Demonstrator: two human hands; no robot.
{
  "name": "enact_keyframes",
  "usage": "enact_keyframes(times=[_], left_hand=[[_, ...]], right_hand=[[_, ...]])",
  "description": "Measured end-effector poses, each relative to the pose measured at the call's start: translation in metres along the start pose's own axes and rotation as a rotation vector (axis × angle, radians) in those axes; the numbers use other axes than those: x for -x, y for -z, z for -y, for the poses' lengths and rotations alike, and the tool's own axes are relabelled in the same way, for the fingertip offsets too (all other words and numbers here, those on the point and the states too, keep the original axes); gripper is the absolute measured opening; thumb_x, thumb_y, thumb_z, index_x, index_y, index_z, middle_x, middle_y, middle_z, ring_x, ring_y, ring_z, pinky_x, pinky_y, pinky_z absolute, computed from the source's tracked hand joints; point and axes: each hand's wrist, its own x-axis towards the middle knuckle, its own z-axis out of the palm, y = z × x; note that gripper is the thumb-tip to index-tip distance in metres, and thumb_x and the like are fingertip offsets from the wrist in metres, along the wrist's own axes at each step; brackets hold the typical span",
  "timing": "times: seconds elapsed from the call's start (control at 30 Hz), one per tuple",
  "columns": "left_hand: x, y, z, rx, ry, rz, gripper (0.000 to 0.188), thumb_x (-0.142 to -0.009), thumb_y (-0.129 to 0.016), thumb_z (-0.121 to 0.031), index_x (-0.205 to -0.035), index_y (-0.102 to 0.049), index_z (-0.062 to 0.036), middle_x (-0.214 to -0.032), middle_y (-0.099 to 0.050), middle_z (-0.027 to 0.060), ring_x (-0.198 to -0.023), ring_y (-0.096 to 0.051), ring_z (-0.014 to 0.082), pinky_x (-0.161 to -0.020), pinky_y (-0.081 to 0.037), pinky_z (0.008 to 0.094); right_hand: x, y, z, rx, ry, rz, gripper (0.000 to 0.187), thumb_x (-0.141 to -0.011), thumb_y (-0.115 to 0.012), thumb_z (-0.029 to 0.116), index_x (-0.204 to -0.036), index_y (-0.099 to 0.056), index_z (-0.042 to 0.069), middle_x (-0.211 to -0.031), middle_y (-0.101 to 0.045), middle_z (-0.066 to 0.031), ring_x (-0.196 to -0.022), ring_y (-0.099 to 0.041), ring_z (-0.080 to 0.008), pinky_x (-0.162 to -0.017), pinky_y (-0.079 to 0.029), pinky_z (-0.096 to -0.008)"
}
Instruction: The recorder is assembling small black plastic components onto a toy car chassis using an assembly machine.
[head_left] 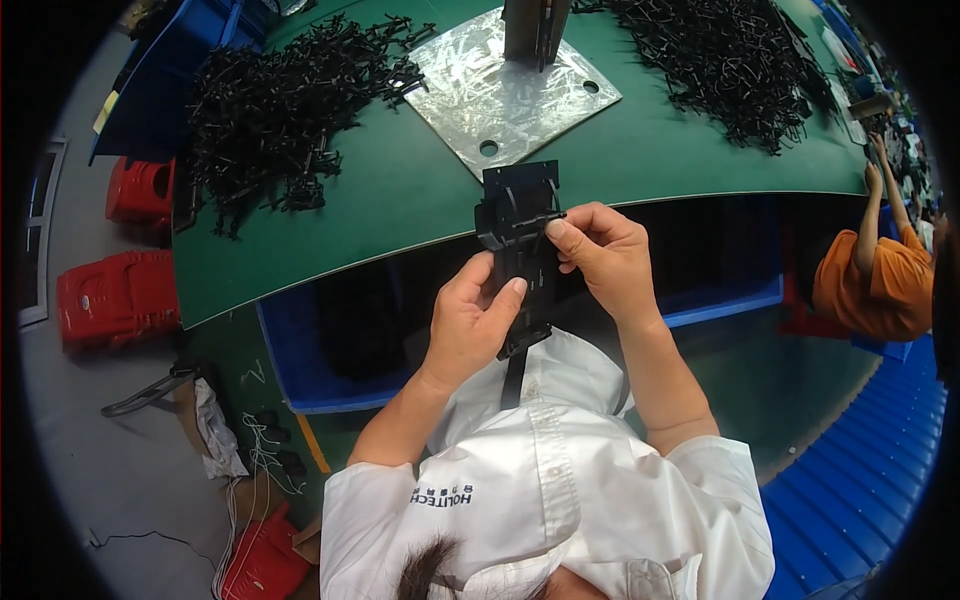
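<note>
A long black plastic assembly (522, 200) is held upright in front of my chest, just off the near edge of the green table. Its upper end carries a flat plate and a bracket-like cross part. My left hand (472, 312) grips the assembly's lower body, thumb on its face and fingers behind. With thumb and forefinger my right hand (606, 250) pinches a thin black plastic piece (540, 222) lying across the assembly's upper part. Where that piece joins the assembly is too small to make out.
A steel plate (465, 85) with an upright post stands on the green table (400, 180). Heaps of small black parts lie left (270, 110) and right (715, 65). Below sits a blue bin (330, 390). Red stools (120, 300) stand left; a person in orange (872, 285) works at right.
</note>
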Motion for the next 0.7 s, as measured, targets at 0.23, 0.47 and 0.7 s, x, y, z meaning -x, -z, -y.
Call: enact_keyframes(times=[0.23,0.47,0.7], left_hand=[[0.0007,0.0017,0.0043,0.003,-0.005,-0.002,0.018,-0.086,-0.055,-0.001,-0.103,-0.053,0.0033,-0.089,-0.059,0.0018,-0.079,-0.054,0.0050,-0.071,-0.045,0.0199],[0.0016,0.0020,0.0026,0.017,-0.019,0.023,0.020,-0.087,-0.054,-0.002,-0.106,-0.053,0.0037,-0.093,-0.058,0.0027,-0.082,-0.054,0.0063,-0.073,-0.045,0.0205],[0.0026,0.0025,0.0039,0.014,-0.021,0.027,0.020,-0.088,-0.053,-0.002,-0.107,-0.053,0.0038,-0.094,-0.058,0.0031,-0.083,-0.054,0.0066,-0.074,-0.045,0.0208]], right_hand=[[0.0014,0.0005,-0.0014,-0.044,-0.023,0.025,0.012,-0.081,-0.069,0.013,-0.082,-0.063,0.002,-0.068,-0.060,0.0017,-0.059,-0.052,-0.0020,-0.049,-0.043,-0.0163],[0.0007,0.0019,0.0019,-0.045,-0.042,0.056,0.012,-0.081,-0.068,0.012,-0.081,-0.064,0.001,-0.067,-0.059,0.0018,-0.058,-0.051,-0.0022,-0.049,-0.042,-0.0166],[0.0015,0.0049,0.0029,-0.029,-0.055,0.086,0.012,-0.081,-0.068,0.011,-0.081,-0.063,0.001,-0.066,-0.058,0.0019,-0.058,-0.050,-0.0023,-0.049,-0.041,-0.0168]])
